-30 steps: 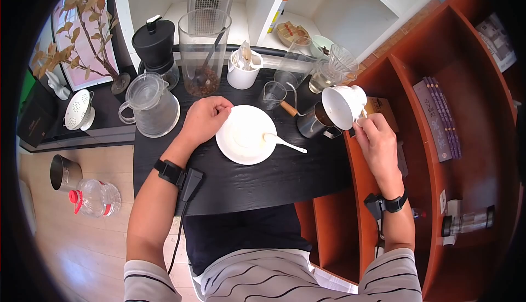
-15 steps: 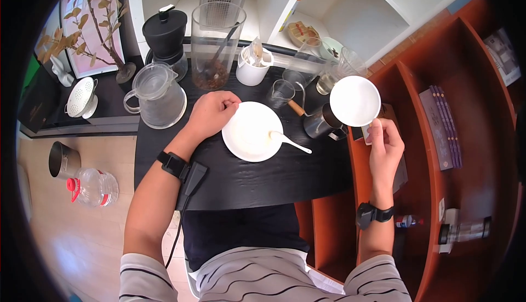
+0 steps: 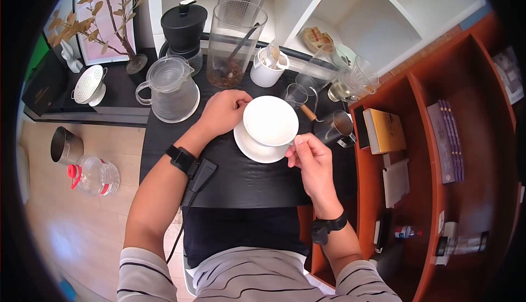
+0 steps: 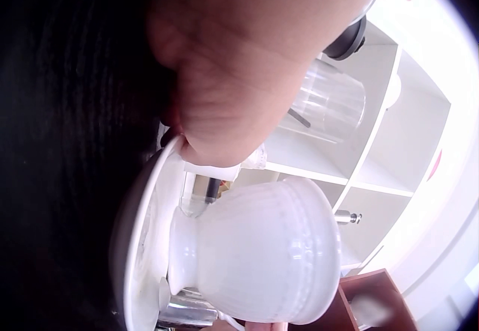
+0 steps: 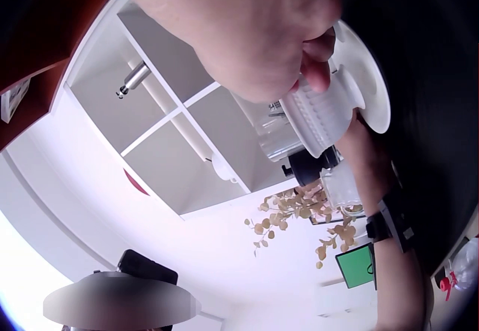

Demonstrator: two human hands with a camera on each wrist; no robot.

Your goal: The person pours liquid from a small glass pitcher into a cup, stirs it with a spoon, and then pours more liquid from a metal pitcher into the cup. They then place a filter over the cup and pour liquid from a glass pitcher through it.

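A white cup (image 3: 271, 120) stands upright over its white saucer (image 3: 253, 152), overlapping most of it in the head view. Fluted sides of the cup (image 4: 262, 248) show in the left wrist view, its foot close over the saucer (image 4: 135, 252). My right hand (image 3: 312, 162) pinches the cup by its handle on the right side. At the saucer's far-left rim, my left hand (image 3: 223, 113) grips the edge between thumb and fingers. The spoon on the saucer is mostly hidden behind the cup.
A steel pitcher (image 3: 333, 128) and a small glass jug with a wooden handle (image 3: 308, 112) stand right of the saucer. Behind are a glass server (image 3: 171, 91), a tall glass vase (image 3: 233, 50) and a white mug (image 3: 268, 72). An orange-brown shelf (image 3: 422, 99) borders the table's right.
My right hand has carried the cup leftward from beside the steel pitcher to over the saucer, bringing it from tilted to upright. My left hand stays at the saucer's rim.
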